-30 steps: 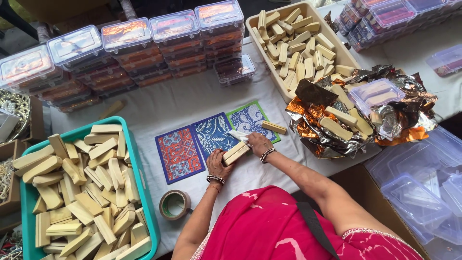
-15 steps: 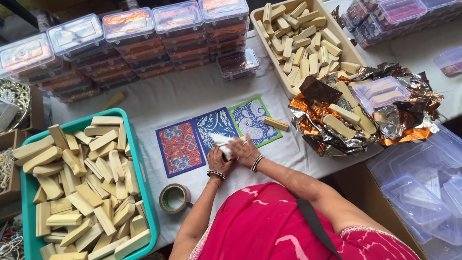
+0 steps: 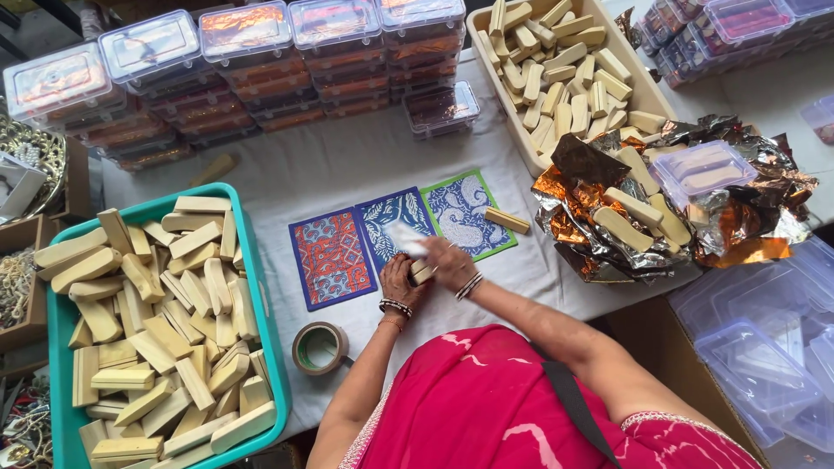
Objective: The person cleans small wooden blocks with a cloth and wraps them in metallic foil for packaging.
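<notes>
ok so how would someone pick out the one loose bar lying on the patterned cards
Start at the white-covered table and find the three patterned cards in a row in front of the person. On the right one, the green-edged card, a single tan bar lies across its right edge. Every other loose bar sits in a tub or on foil.

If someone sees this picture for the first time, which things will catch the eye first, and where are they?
Probably the teal crate at the lower left, heaped with pale wooden blocks. Next come the three patterned cards on the white cloth at the centre, where the left hand and right hand together hold a small block. At the right, crumpled copper foil shines.
</notes>
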